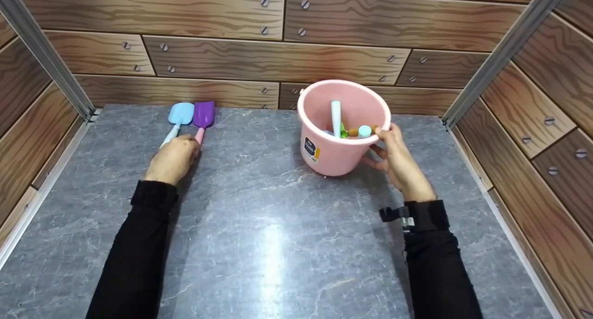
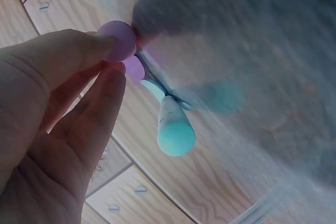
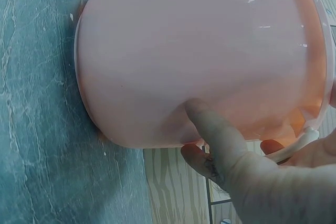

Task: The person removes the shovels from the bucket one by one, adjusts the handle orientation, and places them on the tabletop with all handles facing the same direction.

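Note:
My left hand (image 1: 170, 158) pinches the pink handle of a purple toy shovel (image 1: 204, 114) at the back left. In the left wrist view, thumb and fingertips meet at the rounded end of that handle (image 2: 116, 40). Right beside it lies a light blue toy shovel (image 1: 181, 114), its pale handle partly behind the hand. My right hand (image 1: 399, 160) grips the rim of a pink bucket (image 1: 333, 159), thumb at the rim and fingers against the outer wall. Inside stand a pale blue handle (image 1: 336, 117) and a teal-ended handle (image 1: 365, 131); their lower parts are hidden.
Deeper in the bucket shows an orange and green item (image 1: 353, 132), partly covered. A grey marbled tabletop (image 1: 250, 184) lies under everything. Wood-patterned walls (image 1: 208, 55) enclose the back and both sides, with metal posts (image 1: 500, 55) at the corners.

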### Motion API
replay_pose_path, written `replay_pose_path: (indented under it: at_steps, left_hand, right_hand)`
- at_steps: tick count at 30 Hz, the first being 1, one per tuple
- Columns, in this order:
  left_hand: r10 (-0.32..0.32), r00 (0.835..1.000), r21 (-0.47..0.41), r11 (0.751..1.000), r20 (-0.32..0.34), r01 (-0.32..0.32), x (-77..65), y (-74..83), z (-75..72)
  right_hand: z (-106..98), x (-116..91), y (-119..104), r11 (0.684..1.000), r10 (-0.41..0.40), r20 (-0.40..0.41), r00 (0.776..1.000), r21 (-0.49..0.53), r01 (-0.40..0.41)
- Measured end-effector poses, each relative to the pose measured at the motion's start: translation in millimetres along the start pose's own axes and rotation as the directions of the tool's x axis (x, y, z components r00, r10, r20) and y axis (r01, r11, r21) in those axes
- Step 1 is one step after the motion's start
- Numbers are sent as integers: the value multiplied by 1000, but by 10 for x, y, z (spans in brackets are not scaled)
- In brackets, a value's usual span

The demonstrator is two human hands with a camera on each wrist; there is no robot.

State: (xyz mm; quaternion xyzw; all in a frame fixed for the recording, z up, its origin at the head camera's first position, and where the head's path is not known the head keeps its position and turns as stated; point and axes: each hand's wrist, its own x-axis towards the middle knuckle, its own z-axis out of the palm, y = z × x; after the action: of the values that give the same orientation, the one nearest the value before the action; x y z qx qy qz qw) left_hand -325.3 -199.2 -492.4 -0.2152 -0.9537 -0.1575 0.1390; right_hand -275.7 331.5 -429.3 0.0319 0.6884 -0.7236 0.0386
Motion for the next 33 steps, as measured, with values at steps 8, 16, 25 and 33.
replay_pose_path:
  at_steps: [8, 16, 25, 33]
  left_hand:
    - [32, 999, 39, 999, -36, -31, -16, 27, 14]
    - [28, 999, 30, 999, -21, -27, -6, 30, 15]
    - [27, 999, 23, 999, -21, -27, 11, 54, -14]
    - [13, 1000, 5, 1000, -2, -13, 20, 93, -52]
  right_hand:
    - [-4, 0, -1, 1000, 5, 4, 1000, -9, -5]
    - [-11, 2, 3, 1000, 1, 8, 1000, -13, -1]
    - [-9, -11, -3, 1000, -7, 7, 1000, 3, 7]
    - [-6, -14, -6, 1000, -2, 6, 1000, 3, 2]
